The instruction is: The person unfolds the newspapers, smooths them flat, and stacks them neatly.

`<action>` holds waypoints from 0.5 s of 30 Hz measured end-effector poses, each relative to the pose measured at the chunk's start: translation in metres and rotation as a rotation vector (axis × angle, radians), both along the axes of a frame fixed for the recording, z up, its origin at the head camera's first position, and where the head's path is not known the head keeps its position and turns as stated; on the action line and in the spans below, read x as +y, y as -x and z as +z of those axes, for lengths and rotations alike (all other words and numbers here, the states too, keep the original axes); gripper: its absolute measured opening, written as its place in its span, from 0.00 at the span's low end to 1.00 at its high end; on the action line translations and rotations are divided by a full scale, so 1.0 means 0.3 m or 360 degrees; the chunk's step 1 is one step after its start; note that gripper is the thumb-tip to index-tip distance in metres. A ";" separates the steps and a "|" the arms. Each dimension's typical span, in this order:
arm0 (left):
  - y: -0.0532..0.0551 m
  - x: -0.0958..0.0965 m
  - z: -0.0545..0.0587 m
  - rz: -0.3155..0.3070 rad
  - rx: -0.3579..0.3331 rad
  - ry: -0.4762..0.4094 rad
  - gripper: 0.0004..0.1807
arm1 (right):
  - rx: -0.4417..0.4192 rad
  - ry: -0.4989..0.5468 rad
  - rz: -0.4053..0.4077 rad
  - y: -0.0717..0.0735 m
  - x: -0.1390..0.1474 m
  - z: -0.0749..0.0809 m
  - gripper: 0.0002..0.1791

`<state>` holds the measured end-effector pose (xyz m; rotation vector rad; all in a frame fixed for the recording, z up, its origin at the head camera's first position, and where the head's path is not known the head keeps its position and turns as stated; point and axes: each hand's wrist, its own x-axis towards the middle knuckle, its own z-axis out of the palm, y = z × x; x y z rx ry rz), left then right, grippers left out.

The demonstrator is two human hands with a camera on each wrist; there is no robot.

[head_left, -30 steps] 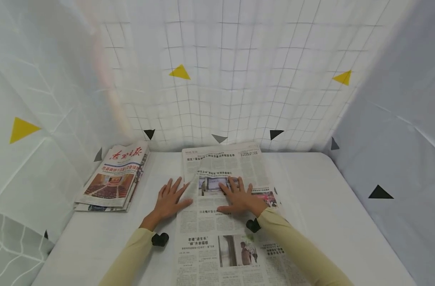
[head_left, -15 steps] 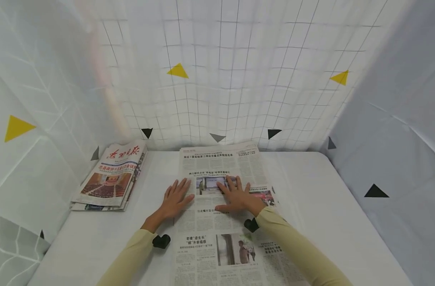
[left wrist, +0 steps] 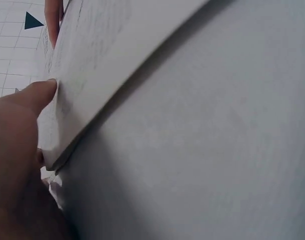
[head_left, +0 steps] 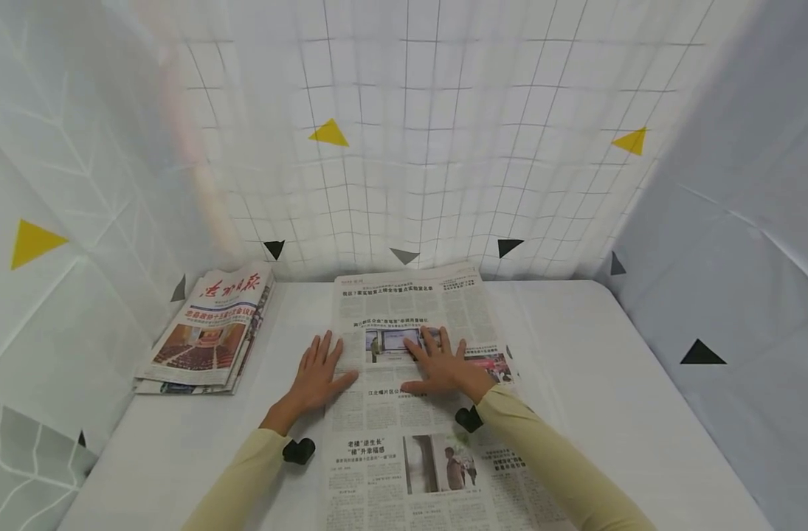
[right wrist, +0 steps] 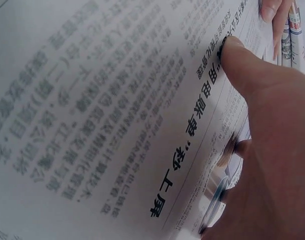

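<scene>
A printed newspaper (head_left: 437,405) lies lengthwise down the middle of the white table, its near end running out of the head view. My left hand (head_left: 316,380) rests at its left edge, fingers spread and straight, the thumb on the paper. On the printed page, over a photo, my right hand (head_left: 440,366) lies with its fingers spread. In the left wrist view the paper's edge (left wrist: 107,95) stands a little off the table, beside the left hand (left wrist: 15,130). The right wrist view has the right hand's thumb (right wrist: 237,57) touching the page near a bold headline.
A stack of folded newspapers (head_left: 204,332) sits at the back left of the white table (head_left: 616,413). White sheeting (head_left: 404,147) with grid lines and coloured triangles rises behind the table and along both sides.
A second ago the newspaper's left edge was lifted and folded over by my left hand; now it lies down. The left hand has shifted slightly along that edge. My right hand has stayed in place.
</scene>
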<state>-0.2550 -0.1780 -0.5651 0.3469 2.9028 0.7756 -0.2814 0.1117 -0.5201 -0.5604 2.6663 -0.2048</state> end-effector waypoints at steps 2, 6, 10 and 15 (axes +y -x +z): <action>0.002 -0.001 -0.003 -0.0003 0.0002 0.0026 0.49 | 0.0010 -0.0006 0.0005 0.001 0.001 -0.002 0.53; 0.000 -0.003 -0.005 -0.0007 0.0002 0.0041 0.44 | 0.0013 0.0002 0.0015 0.001 0.000 -0.006 0.53; -0.011 0.006 0.001 -0.0010 0.0030 0.0001 0.38 | -0.0018 0.0011 0.0012 -0.002 0.002 -0.007 0.53; -0.023 0.022 0.015 0.0003 0.0139 -0.0034 0.30 | -0.0010 -0.0005 0.0013 -0.003 0.006 -0.005 0.52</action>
